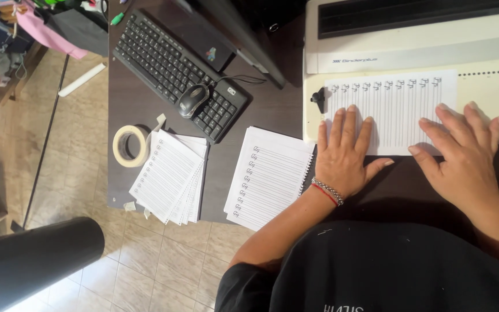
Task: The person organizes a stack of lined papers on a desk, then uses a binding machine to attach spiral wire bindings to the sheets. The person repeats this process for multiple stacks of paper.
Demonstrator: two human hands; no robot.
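A thin stack of lined white sheets (397,101) lies on the bed of a cream binding machine (411,46) at the upper right. My left hand (345,153) rests flat on the sheets' left part, fingers spread, a beaded bracelet and a red thread on the wrist. My right hand (463,153) presses flat on the sheets' right edge. Neither hand grips anything.
A bound stack of lined pages (267,176) and a fanned pile of similar sheets (171,176) lie on the dark desk (140,98). A tape roll (129,146), black keyboard (174,69) and mouse (193,99) sit further left. A black cylinder (36,254) stands on the tiled floor.
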